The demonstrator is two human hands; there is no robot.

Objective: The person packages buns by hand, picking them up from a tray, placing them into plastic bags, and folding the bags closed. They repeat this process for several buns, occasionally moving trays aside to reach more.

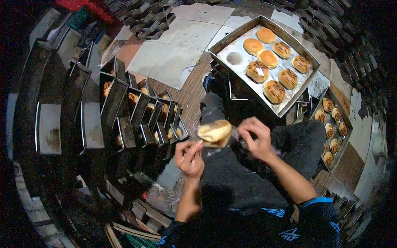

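Observation:
Both my hands hold a golden bun (214, 131) in a clear plastic wrapper above my lap. My left hand (189, 157) pinches the wrapper at the bun's left end. My right hand (257, 138) grips the wrapper at its right end. Just beyond my knees stands a metal tray (235, 58) with several round buns (274, 91); its near left part is bare.
A lower tray (346, 120) with more buns lies at the right. Stacks of dark metal loaf tins (124, 120), some with bread inside, crowd the left side. Pale floor tiles (173, 53) lie beyond. More stacked tins (331, 29) ring the far right.

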